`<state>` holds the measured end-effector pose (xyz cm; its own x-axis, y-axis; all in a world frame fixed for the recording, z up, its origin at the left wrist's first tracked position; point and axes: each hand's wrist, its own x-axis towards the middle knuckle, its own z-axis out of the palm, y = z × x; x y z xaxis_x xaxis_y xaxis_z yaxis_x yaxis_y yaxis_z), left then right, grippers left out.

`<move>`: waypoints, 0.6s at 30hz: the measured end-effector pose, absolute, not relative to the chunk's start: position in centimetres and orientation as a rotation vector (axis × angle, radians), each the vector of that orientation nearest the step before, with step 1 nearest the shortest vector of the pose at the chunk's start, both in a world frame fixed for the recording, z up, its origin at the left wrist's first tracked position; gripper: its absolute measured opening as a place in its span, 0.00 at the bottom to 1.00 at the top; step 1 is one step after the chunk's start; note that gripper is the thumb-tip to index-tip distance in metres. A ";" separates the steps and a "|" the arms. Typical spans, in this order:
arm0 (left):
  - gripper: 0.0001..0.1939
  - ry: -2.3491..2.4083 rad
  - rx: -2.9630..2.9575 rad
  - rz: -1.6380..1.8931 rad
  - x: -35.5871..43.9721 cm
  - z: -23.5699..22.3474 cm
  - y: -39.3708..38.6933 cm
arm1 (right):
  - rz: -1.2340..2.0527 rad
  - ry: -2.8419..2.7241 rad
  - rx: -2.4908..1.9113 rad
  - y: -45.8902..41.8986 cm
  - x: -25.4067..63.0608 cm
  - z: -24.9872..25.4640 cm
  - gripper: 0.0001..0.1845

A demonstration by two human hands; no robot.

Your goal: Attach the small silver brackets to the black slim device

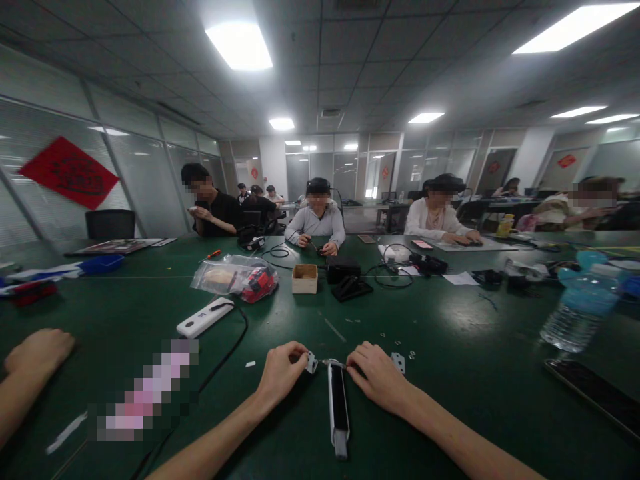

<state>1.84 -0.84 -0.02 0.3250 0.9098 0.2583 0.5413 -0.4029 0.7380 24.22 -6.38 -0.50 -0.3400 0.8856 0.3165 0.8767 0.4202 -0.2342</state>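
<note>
My left hand point(284, 370) is closed, its thumb and fingertips pinching a small metal plate with holes point(312, 362). My right hand point(379, 375) has its fingers drawn together at the upper end of a long white-and-black device point(339, 403) lying on the table. A thin metallic piece point(326, 363) shows between the two hands, pointing toward the plate; whatever my right fingertips grip is too small to make out. Just beyond my right hand lies a second holed metal plate point(399, 362), with several small rings or nuts point(412, 355) near it.
Another person's hand point(43, 350) rests at the left. A white power strip point(205, 319) with a black cable, a plastic bag point(235, 277), a small open box point(305, 279) and a black stand point(352, 289) lie ahead. At right are a water bottle point(575, 310) and a phone point(595, 397).
</note>
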 end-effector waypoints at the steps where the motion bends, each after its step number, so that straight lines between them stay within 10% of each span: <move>1: 0.11 1.272 2.060 0.913 1.8 0.0 -0.8 | 0.033 -2.287 -1.507 -6.4 24.2 -0.5 0.08; 18: 0.12 1.109 2.171 0.780 1.9 -0.8 -0.9 | -0.009 -2.295 -1.446 -6.4 24.2 -0.4 0.07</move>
